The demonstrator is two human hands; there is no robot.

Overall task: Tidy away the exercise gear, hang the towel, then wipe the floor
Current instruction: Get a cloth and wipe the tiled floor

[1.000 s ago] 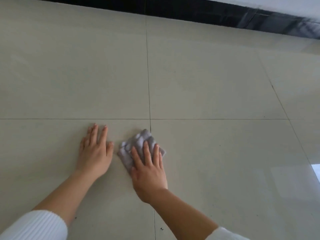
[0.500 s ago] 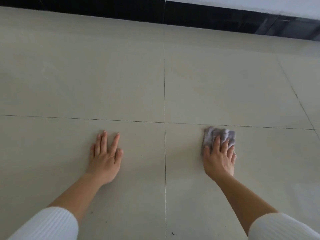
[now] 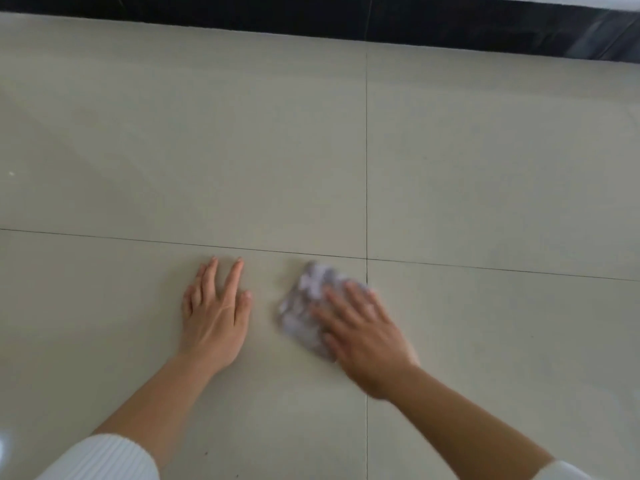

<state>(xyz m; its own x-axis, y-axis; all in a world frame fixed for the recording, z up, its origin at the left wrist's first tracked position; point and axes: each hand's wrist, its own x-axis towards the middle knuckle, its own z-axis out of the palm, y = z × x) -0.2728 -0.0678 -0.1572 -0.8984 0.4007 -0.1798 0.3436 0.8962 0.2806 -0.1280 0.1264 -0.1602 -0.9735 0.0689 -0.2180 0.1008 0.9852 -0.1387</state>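
The crumpled grey cloth (image 3: 303,306) lies on the floor (image 3: 485,168) just left of a grout line (image 3: 366,150), its long axis running roughly away from the person, though blur softens its outline. The right hand (image 3: 362,332) presses it with straight, slightly spread fingers pointing up-left. The left hand (image 3: 216,315) rests flat beside it, fingers straight, holding nothing.

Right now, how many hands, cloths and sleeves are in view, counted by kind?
Hands: 2, the left hand flat on the floor, the right hand pressing the cloth
Cloths: 1, grey
Sleeves: 2, white, the left sleeve and the right sleeve
Total: 5
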